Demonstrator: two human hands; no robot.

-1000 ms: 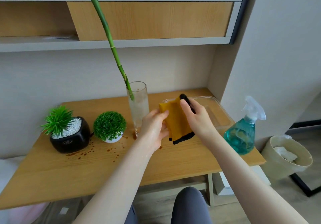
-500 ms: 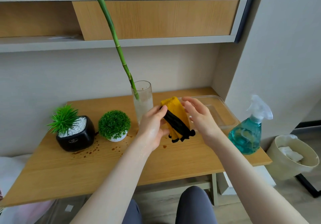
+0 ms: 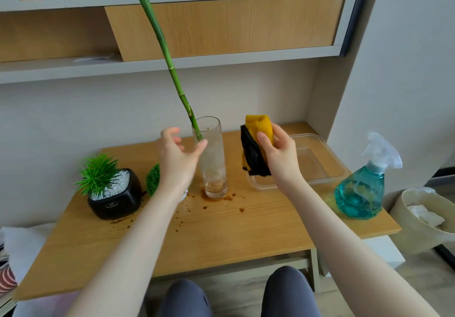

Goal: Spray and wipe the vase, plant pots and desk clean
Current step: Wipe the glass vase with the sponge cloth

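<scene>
Reaching its spread fingers toward the vase [image 3: 213, 156], seemingly to steady it, the left hand [image 3: 177, 154] is leaving the right hand [image 3: 279, 154], at the vase's three o'clock, pinching the folded cloth [image 3: 256, 149] ready for wiping.

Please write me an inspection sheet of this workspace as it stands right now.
Surface: wooden desk, brown splashes around the vase foot and in front of the pots.
Job's things: glass vase upright with a green stalk; black pot with white pebbles; round green plant partly hidden by the left arm; blue spray bottle at the right edge.
Clutter: clear plastic tray.
Hands: left hand open beside the vase; right hand holds a yellow-and-black cloth.
Cables: nothing seen.
Surroundings: wall shelves above; beige bin on the floor at right.
</scene>
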